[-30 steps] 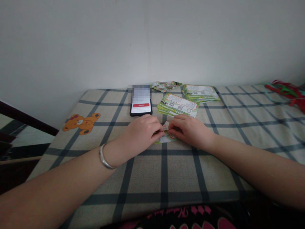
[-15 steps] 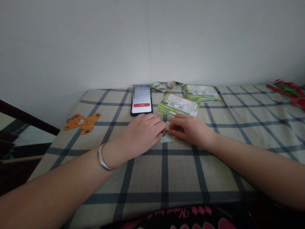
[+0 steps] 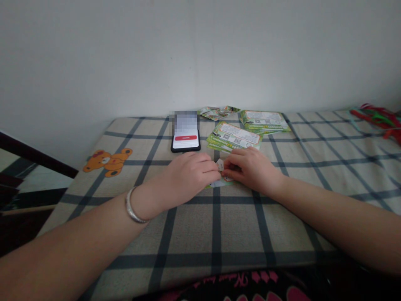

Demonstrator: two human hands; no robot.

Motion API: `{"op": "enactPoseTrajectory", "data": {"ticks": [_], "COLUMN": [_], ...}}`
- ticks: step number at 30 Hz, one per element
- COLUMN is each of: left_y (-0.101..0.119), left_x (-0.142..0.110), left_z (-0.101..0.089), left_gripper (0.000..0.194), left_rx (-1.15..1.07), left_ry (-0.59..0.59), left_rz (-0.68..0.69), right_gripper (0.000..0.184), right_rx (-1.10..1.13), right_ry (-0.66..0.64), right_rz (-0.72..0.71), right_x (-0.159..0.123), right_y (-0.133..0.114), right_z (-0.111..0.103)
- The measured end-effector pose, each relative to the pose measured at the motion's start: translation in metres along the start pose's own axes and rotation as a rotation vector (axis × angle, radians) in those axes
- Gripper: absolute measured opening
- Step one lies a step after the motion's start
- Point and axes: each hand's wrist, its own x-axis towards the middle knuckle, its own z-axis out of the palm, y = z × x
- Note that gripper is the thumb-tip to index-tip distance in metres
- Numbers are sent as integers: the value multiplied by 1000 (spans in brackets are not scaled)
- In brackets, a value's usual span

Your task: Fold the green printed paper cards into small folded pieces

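My left hand [image 3: 187, 174], with a silver bangle [image 3: 131, 205] on its wrist, and my right hand [image 3: 250, 169] meet over a small green and white card [image 3: 220, 180] that lies on the checked cloth [image 3: 219, 225]. Both hands have their fingers curled and pinch the card's edges. Most of the card is hidden under my fingers. Just beyond my left hand lies a black phone [image 3: 186, 137] with its screen lit. Two stacks of green printed cards [image 3: 234, 140] [image 3: 263, 121] lie beyond my right hand.
Some torn green wrappers [image 3: 219, 112] lie at the back by the white wall. Red and green strings [image 3: 377, 119] sit at the far right. An orange bear [image 3: 107, 160] is printed on the cloth at the left, near the surface's left edge.
Both hands stayed over the small card, with only slight shifts of the fingers. The right hand has crept a little farther from me.
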Motion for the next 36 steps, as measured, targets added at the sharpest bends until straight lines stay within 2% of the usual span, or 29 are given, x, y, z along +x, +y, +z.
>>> {"op": "enactPoseTrajectory", "data": {"ticks": [8, 13, 18, 27, 36], "left_y": [1, 1, -1, 0, -4], "left_x": [-3, -5, -5, -3, -3], "left_z": [-3, 0, 2, 2, -5], "left_gripper": [16, 18, 19, 20, 14], "left_rx": [47, 93, 86, 44, 65], "left_ry": [5, -19, -24, -51, -52], "left_rz": [27, 43, 51, 39, 75], "right_gripper": [8, 15, 19, 21, 20], "right_rx": [150, 272, 191, -26, -78], "right_ry": [6, -49, -51, -62, -126], "right_rz": [-52, -263, -318, -431, -406], "right_x": [-5, -11, -12, -7, -11], "right_y": [5, 15, 19, 8, 10], "right_z": [-3, -10, -10, -17, -25]}}
